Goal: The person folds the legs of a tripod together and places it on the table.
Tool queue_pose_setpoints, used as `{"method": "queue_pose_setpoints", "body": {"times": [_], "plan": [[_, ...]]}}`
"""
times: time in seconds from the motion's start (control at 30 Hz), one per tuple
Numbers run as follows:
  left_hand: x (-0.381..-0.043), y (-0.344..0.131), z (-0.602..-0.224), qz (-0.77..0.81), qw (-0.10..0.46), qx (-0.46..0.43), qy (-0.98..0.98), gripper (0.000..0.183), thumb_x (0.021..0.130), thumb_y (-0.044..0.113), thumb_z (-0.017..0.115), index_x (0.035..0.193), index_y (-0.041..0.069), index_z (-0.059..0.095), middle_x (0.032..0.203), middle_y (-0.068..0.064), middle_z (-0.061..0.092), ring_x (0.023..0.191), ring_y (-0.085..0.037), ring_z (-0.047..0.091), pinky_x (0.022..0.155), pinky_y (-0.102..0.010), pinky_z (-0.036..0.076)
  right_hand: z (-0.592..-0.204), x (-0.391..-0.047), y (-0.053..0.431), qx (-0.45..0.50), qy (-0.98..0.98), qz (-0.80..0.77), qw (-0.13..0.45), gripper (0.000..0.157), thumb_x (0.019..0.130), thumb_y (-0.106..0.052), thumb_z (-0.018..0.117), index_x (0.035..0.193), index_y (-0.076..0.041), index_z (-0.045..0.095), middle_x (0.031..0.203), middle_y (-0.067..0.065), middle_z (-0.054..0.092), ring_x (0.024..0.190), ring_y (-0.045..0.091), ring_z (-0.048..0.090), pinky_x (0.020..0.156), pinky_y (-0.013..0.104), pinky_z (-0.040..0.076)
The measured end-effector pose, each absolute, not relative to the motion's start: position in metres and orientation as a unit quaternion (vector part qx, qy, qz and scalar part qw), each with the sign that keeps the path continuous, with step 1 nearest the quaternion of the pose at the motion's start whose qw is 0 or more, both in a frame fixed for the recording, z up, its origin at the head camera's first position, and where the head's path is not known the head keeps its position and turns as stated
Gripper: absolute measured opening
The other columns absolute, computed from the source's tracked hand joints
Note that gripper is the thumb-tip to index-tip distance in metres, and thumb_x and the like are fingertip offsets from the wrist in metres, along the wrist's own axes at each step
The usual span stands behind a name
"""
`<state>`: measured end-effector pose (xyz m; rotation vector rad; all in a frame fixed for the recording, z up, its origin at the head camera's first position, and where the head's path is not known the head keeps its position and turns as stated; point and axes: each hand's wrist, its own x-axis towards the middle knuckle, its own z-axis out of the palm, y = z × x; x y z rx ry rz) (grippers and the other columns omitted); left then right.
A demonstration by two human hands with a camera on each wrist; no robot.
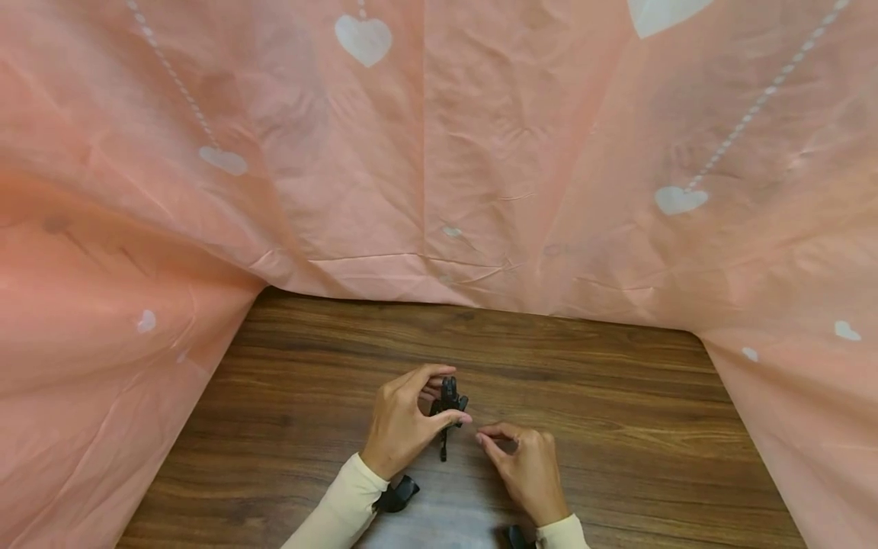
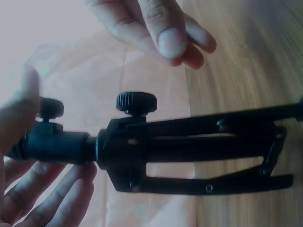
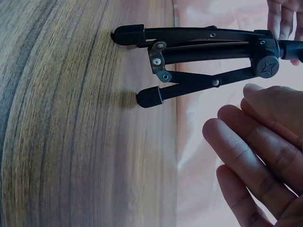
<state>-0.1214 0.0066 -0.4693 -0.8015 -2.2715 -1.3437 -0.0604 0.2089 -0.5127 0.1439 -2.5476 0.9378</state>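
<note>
A small black tabletop tripod (image 1: 449, 395) stands upright, its legs folded in close around the centre column. My left hand (image 1: 400, 423) holds it by the upper tube, thumb on one side and fingers on the other. A ribbed knob (image 2: 136, 103) sticks out below that grip, and its star-marked face (image 3: 266, 66) shows in the right wrist view. The rubber feet (image 3: 130, 35) are at or just above the tabletop; I cannot tell which. To the right, my right hand (image 1: 530, 467) hovers near the knob, loosely bent fingers apart from the tripod and holding nothing.
The brown wood-grain table (image 1: 617, 412) lies under both hands. A pink curtain (image 1: 480, 152) with white hearts hangs around its back and sides. Black wrist-worn devices, such as the one on the left wrist (image 1: 398, 494), sit close above the table.
</note>
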Motion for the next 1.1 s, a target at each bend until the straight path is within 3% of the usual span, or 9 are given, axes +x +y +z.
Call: {"method": "queue_pose_setpoints", "body": {"times": [0.2, 0.5, 0.7, 0.87, 1.1], "plan": [[-0.119, 0.009, -0.467, -0.475, 0.186, -0.274, -0.815, 0.052, 0.074, 0.035, 0.088, 0.119, 0.020, 0.068, 0.097, 0.006, 0.074, 0.081, -0.004, 0.071, 0.069, -0.011, 0.054, -0.512, -0.061, 0.209, 0.059, -0.916, 0.338, 0.206, 0.013, 0.073, -0.016, 0.090, 0.079, -0.022, 0.079, 0.078, -0.008, 0.077, 0.075, 0.008, 0.073, 0.066, 0.027, 0.059], [-0.116, 0.004, -0.460, -0.542, 0.075, -0.272, -0.792, 0.061, 0.079, 0.023, 0.085, 0.134, 0.029, 0.059, 0.110, 0.002, 0.074, 0.097, -0.008, 0.071, 0.081, -0.029, 0.060, -0.510, -0.059, 0.208, 0.053, -0.917, 0.332, 0.213, 0.015, 0.073, -0.017, 0.090, 0.077, -0.025, 0.079, 0.078, -0.011, 0.076, 0.075, 0.005, 0.072, 0.064, 0.027, 0.058], [-0.116, 0.007, -0.462, -0.501, 0.109, -0.241, -0.824, 0.059, 0.069, 0.039, 0.089, 0.122, 0.022, 0.067, 0.102, 0.006, 0.076, 0.087, -0.008, 0.073, 0.075, -0.026, 0.059, -0.511, -0.058, 0.208, 0.048, -0.916, 0.334, 0.216, 0.015, 0.072, -0.017, 0.091, 0.077, -0.025, 0.079, 0.078, -0.010, 0.076, 0.075, 0.005, 0.072, 0.064, 0.029, 0.058], [-0.117, 0.008, -0.464, -0.488, 0.122, -0.238, -0.831, 0.046, 0.071, 0.040, 0.088, 0.110, 0.021, 0.071, 0.095, 0.011, 0.075, 0.081, -0.007, 0.073, 0.071, -0.027, 0.059, -0.510, -0.058, 0.207, 0.049, -0.916, 0.340, 0.208, 0.013, 0.073, -0.018, 0.090, 0.078, -0.024, 0.079, 0.078, -0.010, 0.077, 0.076, 0.007, 0.073, 0.064, 0.030, 0.059], [-0.122, 0.002, -0.458, -0.515, 0.020, -0.261, -0.816, 0.042, 0.077, 0.028, 0.084, 0.116, 0.017, 0.071, 0.105, 0.003, 0.076, 0.091, -0.007, 0.073, 0.079, -0.029, 0.060, -0.511, -0.059, 0.206, 0.051, -0.914, 0.347, 0.203, 0.013, 0.074, -0.017, 0.089, 0.078, -0.024, 0.079, 0.078, -0.010, 0.076, 0.075, 0.006, 0.072, 0.063, 0.033, 0.059]]}}
